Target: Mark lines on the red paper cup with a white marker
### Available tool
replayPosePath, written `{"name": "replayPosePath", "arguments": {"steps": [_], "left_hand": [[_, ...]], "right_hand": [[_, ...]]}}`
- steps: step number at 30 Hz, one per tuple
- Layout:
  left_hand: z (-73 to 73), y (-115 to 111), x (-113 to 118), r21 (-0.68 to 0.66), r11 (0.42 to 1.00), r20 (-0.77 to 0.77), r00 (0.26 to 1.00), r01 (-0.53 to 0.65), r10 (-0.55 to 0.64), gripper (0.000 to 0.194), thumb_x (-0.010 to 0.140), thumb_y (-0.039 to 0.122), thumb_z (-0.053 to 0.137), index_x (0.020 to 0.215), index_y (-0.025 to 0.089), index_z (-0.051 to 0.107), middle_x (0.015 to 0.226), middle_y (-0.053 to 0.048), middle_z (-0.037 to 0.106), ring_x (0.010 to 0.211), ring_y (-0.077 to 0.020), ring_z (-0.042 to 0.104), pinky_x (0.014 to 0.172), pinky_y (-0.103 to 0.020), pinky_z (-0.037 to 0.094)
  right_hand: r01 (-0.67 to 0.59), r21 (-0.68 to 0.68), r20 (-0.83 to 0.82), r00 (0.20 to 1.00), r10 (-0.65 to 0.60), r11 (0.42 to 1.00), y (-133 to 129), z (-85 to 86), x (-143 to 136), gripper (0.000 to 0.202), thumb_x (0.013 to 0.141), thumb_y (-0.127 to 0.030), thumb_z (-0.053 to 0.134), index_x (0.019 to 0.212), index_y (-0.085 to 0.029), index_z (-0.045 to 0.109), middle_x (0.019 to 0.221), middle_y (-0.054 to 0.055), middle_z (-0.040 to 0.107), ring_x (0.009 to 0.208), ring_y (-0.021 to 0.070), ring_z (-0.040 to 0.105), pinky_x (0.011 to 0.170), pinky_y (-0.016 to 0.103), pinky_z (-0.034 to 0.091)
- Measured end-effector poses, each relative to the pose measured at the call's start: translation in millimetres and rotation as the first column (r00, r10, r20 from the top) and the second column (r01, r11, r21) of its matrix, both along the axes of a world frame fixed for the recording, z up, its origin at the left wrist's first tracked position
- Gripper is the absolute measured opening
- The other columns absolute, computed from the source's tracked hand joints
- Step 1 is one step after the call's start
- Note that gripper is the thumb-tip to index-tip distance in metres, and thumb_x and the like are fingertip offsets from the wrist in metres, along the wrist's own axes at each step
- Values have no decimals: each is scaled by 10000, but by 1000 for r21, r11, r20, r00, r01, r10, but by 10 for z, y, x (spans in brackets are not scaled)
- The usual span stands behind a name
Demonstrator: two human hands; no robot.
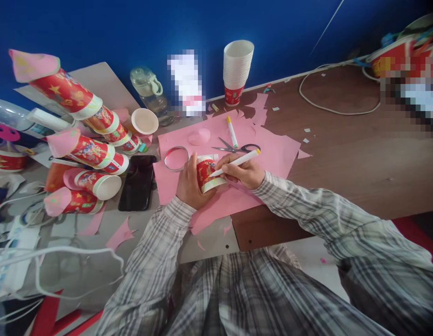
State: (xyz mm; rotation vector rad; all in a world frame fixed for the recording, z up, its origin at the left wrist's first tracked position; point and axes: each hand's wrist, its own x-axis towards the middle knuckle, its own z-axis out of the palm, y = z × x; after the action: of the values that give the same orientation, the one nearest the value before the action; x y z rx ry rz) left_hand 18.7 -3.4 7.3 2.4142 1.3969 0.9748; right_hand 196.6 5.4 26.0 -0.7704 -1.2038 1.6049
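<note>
My left hand (192,185) is wrapped round a red printed paper cup (206,173), which lies on its side over pink paper (272,137). A white marker (239,162) with a yellow end is pinched in my right hand (246,171), its tip at the cup's printed side. Just beyond, black-handled scissors (237,149) lie with their blades apart, and a second marker (232,132) rests beside them. A roll of clear tape (176,159) is left of the cup, near a curled pink paper piece (199,136).
Rocket-like stacks of red cups with pink cones (94,151) lie at the left, beside a black phone (136,183). Along the blue wall stand a water bottle (151,95) and a tall stack of paper cups (238,70). A white cable (337,111) loops at right.
</note>
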Motion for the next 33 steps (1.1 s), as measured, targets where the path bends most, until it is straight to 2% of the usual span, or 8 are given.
{"name": "replayPosePath", "arguments": {"steps": [8, 14, 20, 23, 29, 33], "left_hand": [[16, -6, 8, 11, 1000, -7, 1000, 6, -6, 928, 690, 605, 575, 1334, 116, 120, 1174, -203, 465, 1108, -318, 482, 921, -508, 459], [3, -4, 5, -3, 1000, -4, 1000, 0, 0, 894, 713, 578, 560, 1337, 113, 118, 1194, -203, 454, 1127, -313, 473, 936, -496, 454], [8, -11, 12, 3, 1000, -12, 1000, -5, 5, 952, 669, 599, 609, 1332, 104, 137, 1187, -200, 459, 1134, -316, 467, 949, -485, 449], [13, -11, 14, 14, 1000, -23, 1000, -3, 3, 918, 686, 579, 599, 1326, 97, 152, 1202, -210, 452, 1122, -320, 472, 941, -494, 450], [5, 2, 6, 19, 1000, 14, 1000, 16, -16, 864, 717, 579, 560, 1329, 119, 159, 1202, -202, 451, 1123, -316, 475, 932, -496, 458], [4, -1, 7, 16, 1000, 1, 1000, 11, -11, 884, 704, 582, 577, 1331, 121, 157, 1195, -203, 455, 1122, -318, 475, 932, -503, 453]], "right_hand": [[-23, -25, -31, 999, 23, 999, 16, 11, 42, 157, 688, -250, 585, 665, -97, 609, 448, -3, 509, 345, 74, 363, 349, 213, 266], [9, 7, -18, 1000, -9, 1000, -1, 16, -2, 200, 715, -281, 589, 756, -87, 621, 468, -13, 502, 357, 68, 365, 366, 215, 283], [-24, -21, 11, 1000, 24, 999, 6, 25, 46, 165, 676, -248, 574, 673, -88, 611, 453, -4, 501, 355, 74, 373, 347, 208, 255], [-57, -32, 13, 998, 57, 998, 8, 30, 59, 153, 664, -242, 573, 639, -94, 606, 465, 2, 514, 363, 75, 369, 344, 205, 238], [-23, -25, 0, 1000, 23, 999, -1, 23, 31, 169, 706, -256, 569, 723, -93, 610, 462, -6, 507, 363, 81, 373, 359, 215, 265], [-40, -26, 20, 999, 40, 999, 3, 18, 44, 175, 675, -265, 584, 670, -92, 605, 465, 1, 509, 362, 77, 376, 346, 208, 245]]}}
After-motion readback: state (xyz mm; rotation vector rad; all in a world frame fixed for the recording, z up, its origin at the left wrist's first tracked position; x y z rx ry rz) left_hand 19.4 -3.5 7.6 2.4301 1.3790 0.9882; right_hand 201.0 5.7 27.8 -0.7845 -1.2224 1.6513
